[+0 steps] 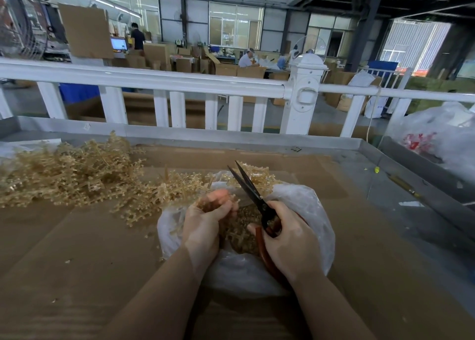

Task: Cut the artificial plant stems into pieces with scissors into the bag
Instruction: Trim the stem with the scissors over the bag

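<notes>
**A factory hall behind a white fence**

A white fence [164, 82] with a capped post [305, 93] runs along the bench's far edge. The bench [401, 185] is grey metal with a raised rim, its top laid with brown cardboard [77, 249]. Past the fence lies a grey floor [321, 113] crowded with cardboard boxes [226, 68]. Workers sit at distant tables, and one stands by a lit monitor [119, 43]. Pale panelled walls carry large windows [235, 26], bright with daylight. Dark steel beams cross the upper right.
</notes>
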`<state>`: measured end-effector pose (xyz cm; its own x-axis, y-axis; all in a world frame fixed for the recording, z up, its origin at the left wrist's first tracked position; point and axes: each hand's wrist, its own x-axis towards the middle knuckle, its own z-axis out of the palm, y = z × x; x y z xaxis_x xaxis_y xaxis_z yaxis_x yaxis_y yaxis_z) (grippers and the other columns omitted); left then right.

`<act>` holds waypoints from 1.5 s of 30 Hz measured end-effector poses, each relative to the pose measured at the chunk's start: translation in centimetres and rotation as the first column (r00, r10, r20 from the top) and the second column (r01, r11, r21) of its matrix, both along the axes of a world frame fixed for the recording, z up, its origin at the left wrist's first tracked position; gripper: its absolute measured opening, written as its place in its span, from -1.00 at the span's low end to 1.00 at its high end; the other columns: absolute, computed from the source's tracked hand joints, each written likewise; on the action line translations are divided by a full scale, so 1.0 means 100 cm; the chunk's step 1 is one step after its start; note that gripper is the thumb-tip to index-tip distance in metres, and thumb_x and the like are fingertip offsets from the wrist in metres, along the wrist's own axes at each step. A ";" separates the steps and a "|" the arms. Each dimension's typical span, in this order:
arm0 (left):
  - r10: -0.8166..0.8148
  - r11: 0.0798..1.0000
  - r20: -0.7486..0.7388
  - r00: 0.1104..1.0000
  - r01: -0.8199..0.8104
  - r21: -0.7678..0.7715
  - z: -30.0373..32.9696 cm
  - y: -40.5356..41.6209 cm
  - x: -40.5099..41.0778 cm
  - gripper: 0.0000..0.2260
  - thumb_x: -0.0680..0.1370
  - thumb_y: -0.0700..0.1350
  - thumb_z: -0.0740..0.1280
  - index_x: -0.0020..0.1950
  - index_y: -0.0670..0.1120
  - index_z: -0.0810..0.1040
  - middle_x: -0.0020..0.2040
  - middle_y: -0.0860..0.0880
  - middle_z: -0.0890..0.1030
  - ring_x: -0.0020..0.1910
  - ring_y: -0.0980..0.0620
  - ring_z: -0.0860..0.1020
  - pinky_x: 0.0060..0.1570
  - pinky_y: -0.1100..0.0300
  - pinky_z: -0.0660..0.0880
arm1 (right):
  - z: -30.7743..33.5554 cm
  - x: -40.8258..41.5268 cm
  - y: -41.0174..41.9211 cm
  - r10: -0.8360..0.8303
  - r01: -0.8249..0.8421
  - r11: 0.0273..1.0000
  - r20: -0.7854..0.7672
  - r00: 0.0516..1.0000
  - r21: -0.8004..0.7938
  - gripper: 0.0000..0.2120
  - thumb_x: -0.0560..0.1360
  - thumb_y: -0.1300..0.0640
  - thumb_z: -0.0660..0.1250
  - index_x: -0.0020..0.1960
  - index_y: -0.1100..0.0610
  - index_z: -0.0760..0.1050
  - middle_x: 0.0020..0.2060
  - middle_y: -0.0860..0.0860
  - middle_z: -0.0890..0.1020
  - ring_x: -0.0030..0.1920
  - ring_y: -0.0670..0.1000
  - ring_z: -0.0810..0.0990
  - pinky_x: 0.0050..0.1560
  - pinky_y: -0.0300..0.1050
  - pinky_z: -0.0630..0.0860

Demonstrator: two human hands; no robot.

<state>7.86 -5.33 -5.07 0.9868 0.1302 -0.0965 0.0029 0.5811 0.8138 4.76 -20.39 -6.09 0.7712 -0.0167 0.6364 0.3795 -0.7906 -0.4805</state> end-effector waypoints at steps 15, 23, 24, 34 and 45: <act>-0.021 0.985 0.208 0.978 -0.016 0.174 0.011 0.017 0.016 -0.78 0.48 -0.46 0.27 -0.14 -0.16 0.58 -0.34 -0.03 0.64 -0.36 0.13 0.60 -0.36 0.33 0.53 | 0.000 0.003 -0.002 0.035 -0.050 0.986 -0.097 0.995 -0.156 -0.52 0.40 -0.28 0.30 0.20 -0.03 0.50 -0.06 -0.14 0.60 -0.04 -0.13 0.53 -0.08 -0.35 0.37; -0.029 0.970 0.180 0.983 -0.017 0.244 0.016 0.016 0.008 -0.82 0.49 -0.48 0.25 0.07 -0.35 0.47 -0.16 -0.22 0.58 -0.19 -0.05 0.58 -0.06 0.11 0.56 | -0.002 0.004 0.000 0.040 -0.054 0.986 -0.087 0.995 -0.161 -0.52 0.40 -0.30 0.22 0.18 -0.03 0.49 -0.07 -0.13 0.61 -0.04 -0.11 0.54 -0.11 -0.34 0.38; -0.022 0.965 0.171 0.985 -0.023 0.260 0.017 0.015 0.008 -0.77 0.50 -0.48 0.25 0.14 -0.36 0.45 -0.10 -0.30 0.56 -0.14 -0.11 0.58 0.02 0.04 0.54 | -0.002 0.004 0.000 0.041 -0.054 0.985 -0.082 0.996 -0.163 -0.52 0.40 -0.31 0.21 0.17 -0.03 0.50 -0.07 -0.13 0.61 -0.04 -0.11 0.54 -0.11 -0.33 0.39; 0.063 0.947 0.094 0.994 -0.089 0.309 0.017 0.011 0.006 -0.66 0.48 -0.48 0.29 0.24 -0.39 0.37 0.15 -0.46 0.49 0.11 -0.36 0.53 0.20 -0.16 0.48 | -0.001 0.003 0.001 0.058 -0.076 0.982 -0.102 0.993 -0.174 -0.55 0.40 -0.26 0.25 0.17 -0.02 0.49 -0.06 -0.12 0.61 -0.02 -0.08 0.54 -0.09 -0.27 0.46; 0.109 0.966 0.059 0.992 -0.120 0.230 0.012 0.010 0.008 -0.76 0.47 -0.49 0.29 0.02 -0.21 0.46 -0.20 -0.16 0.59 -0.20 -0.07 0.61 0.04 -0.04 0.55 | 0.001 0.002 0.000 0.062 -0.089 0.978 -0.143 0.988 -0.190 -0.57 0.42 -0.23 0.31 0.21 -0.04 0.46 0.00 -0.11 0.59 0.05 -0.08 0.50 0.01 -0.19 0.49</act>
<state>8.62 -4.35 -3.89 0.9666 0.2562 -0.0055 -0.0929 0.3701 0.9243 5.01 -20.35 -5.95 0.8446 0.1589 0.5113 0.3837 -0.8457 -0.3709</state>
